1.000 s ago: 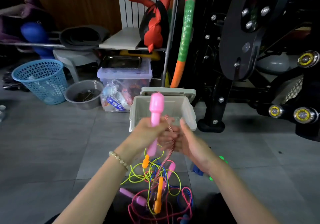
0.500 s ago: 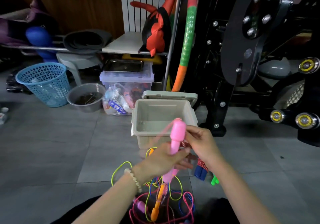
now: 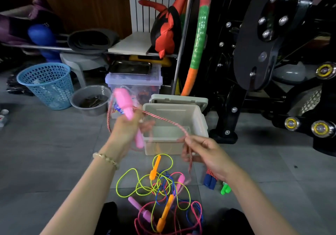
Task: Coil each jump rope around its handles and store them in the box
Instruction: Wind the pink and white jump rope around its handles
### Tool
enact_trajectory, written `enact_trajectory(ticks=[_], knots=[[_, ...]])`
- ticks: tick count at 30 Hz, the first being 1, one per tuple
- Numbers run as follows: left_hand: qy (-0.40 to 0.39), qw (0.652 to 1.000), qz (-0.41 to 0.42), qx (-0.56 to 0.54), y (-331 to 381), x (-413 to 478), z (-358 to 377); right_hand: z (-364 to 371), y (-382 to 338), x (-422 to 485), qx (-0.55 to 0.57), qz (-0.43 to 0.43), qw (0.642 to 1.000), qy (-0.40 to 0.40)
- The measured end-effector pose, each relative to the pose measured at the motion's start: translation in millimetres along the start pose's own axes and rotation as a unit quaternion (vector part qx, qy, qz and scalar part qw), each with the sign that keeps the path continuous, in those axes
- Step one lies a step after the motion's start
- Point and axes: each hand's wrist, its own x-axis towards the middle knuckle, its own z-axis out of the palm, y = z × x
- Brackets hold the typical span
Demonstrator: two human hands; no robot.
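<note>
Half a second ago both hands met at the pink handles (image 3: pixel 125 105). Now the left hand (image 3: pixel 125 133), clenched round them, has swung up and left. The right hand (image 3: pixel 207 156) pinches the striped rope (image 3: pixel 163 118), drawn taut rightward above the open box (image 3: pixel 201 114). Probably one wrap of several; other ropes (image 3: pixel 158 185) lie tangled on the near floor.

The scene is lit softly and rather dimly, the upper left corner being lost in shadow, while glints are thrown off the bolts of the black machine (image 3: pixel 254 56), motion blur is seen on the pink handle (image 3: pixel 123 102), the left hand (image 3: pixel 127 128) and the striped rope (image 3: pixel 163 118), and straight lines are bowed towards the edges.
</note>
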Motion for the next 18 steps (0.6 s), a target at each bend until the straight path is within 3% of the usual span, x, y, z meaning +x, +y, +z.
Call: enact_trajectory(ticks=[3, 6, 12, 16, 18], knots=[[-0.172, 0.972, -0.101, 0.126, -22.0, -21.0, 15.3, 6.6, -10.1, 4.2, 0.021, -0.086, 0.994, 0.065], [-0.287, 0.941, -0.127, 0.124, -43.0, -36.8, 34.4, 15.0, -13.9, 4.9, -0.001, -0.112, 0.989, 0.102], [-0.255, 0.961, -0.089, 0.059, -41.2, -34.0, 47.6, 16.3, -9.9, 13.3, 0.051, -0.079, 0.987, 0.132], [-0.156, 0.986, -0.033, -0.052, -19.3, -24.8, 41.2, 22.2, -2.2, 15.2, 0.133, 0.016, 0.991, -0.01], [-0.101, 0.991, 0.012, -0.086, -4.8, -13.6, 26.7, 23.7, -2.3, 8.8, 0.051, 0.06, 0.994, -0.081]])
